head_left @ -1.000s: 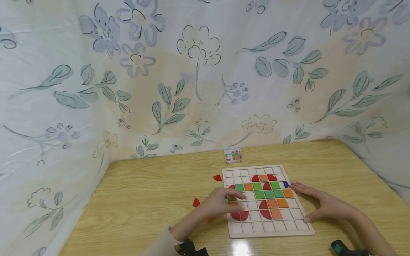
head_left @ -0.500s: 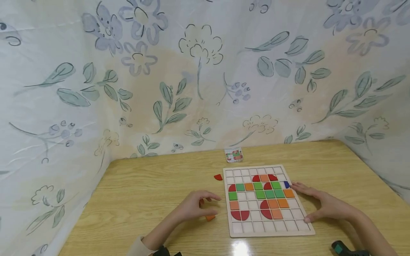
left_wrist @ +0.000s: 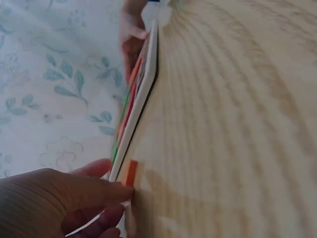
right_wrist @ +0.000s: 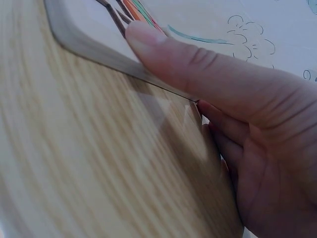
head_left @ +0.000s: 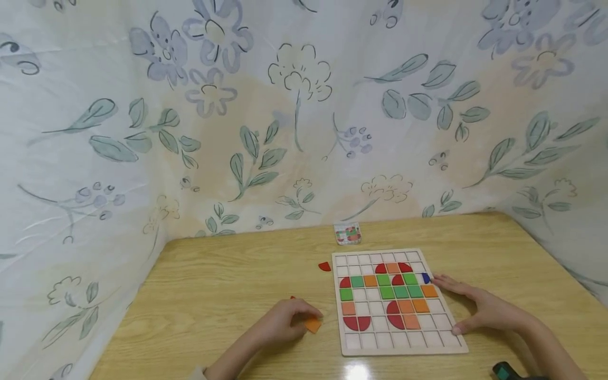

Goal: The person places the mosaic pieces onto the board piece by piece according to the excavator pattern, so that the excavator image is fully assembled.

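My left hand (head_left: 284, 321) is left of the white gridded board (head_left: 380, 343), thumb and fingers pinching an orange square tile (head_left: 312, 324). In the left wrist view the orange tile (left_wrist: 130, 172) shows edge-on past the thumb tip, low over the table. My right hand (head_left: 489, 309) rests at the board's right edge with its fingers extended. Its thumb (right_wrist: 153, 47) lies on the board's rim. On the board are red quarter-round tiles (head_left: 393, 321), green squares (head_left: 387, 292), orange squares (head_left: 420, 305) and a dark blue rounded tile (head_left: 425, 278) near the right fingertips.
A red quarter-round tile (head_left: 324, 266) lies on the table left of the board. Another red piece (head_left: 292, 297) peeks out behind the left hand. Behind the board lies a small pattern card (head_left: 348, 234). A floral cloth (head_left: 304, 132) encloses the table's back and sides.
My left hand has drawn back leftward from over the board, then come down and closed its fingers on the orange tile on the table. My right hand stays in place.
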### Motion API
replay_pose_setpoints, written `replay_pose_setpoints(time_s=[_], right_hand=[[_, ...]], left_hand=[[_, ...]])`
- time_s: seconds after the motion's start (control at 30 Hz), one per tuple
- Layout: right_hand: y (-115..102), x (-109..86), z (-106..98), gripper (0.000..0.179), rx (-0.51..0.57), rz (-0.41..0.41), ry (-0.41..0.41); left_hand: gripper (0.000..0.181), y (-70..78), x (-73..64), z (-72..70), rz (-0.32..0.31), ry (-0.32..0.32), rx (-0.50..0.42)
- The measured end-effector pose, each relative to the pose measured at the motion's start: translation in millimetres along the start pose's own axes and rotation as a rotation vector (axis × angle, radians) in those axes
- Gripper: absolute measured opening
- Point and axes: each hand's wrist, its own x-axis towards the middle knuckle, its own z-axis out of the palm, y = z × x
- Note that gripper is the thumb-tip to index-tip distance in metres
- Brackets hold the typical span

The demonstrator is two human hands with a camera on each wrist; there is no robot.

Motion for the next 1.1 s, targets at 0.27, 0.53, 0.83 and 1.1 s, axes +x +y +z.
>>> replay_pose_setpoints(time_s=[0.27,0.53,0.83,1.1], right_hand=[[-2,0.0,1,0.090,0.016,0.025,-0.003],[0,-0.4,1,0.090,0.018,0.001,-0.001],[-1,0.3,1,0.089,0.018,-0.001,-0.005],[-2,0.3,1,0.089,0.016,-0.001,-0.003]], left_hand=[[0.030,2.5,-1.7,7.5,-0.132,0.059,-0.073],[0.028,-1.3,-5.0,12.0,-0.111,0.113,-0.042],[0.027,2.6,-9.1,4.6,-0.137,0.160,-0.140],[0.028,3.5,-7.2,1.3,-0.081,0.179,-0.112]])
